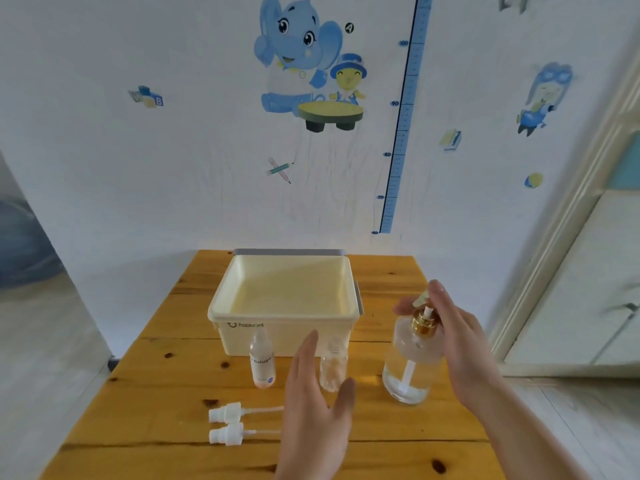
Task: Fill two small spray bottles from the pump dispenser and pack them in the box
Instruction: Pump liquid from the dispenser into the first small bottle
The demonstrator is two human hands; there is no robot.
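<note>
Pump dispenser [410,370]: glass, part-full, likely heavy, breakable. Right hand [460,336] pinches its pump head. Left hand [318,407], fingers straight and apart, is beside the light, tippy spray bottle [333,367]; best gripped mid-body.

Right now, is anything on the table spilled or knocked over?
Nothing spilled. The two white plastic spray tops lie on their sides on the wooden table, off the two small clear bottles, which stand upright.

The box [284,332] stands right behind the labelled bottle [262,365] and clear bottle [333,368]; spray caps [225,412] lie left-front, pump dispenser [410,368] right.
</note>
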